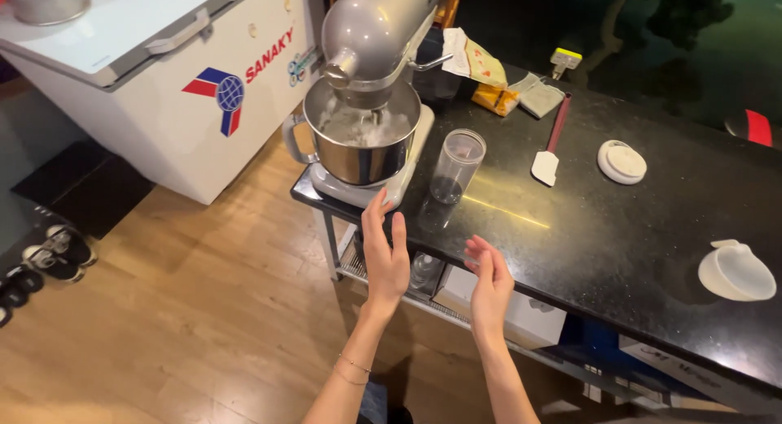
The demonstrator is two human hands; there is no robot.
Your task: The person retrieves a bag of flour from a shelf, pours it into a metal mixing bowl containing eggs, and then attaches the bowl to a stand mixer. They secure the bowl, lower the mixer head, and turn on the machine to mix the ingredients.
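Head view: L hand [384, 257] open, fingers straight, fingertips at base of grey stand mixer [371, 90], holding nothing. R hand [489, 281] open, fingers loosely spread, empty, above edge of black counter [603, 237]. Mixer at 12 o'clock from L hand; steel bowl [362, 143] w/ white mix. Clear cup [456, 165] at 1 o'clock from L hand; spatula [549, 143] at 1 o'clock from R hand.
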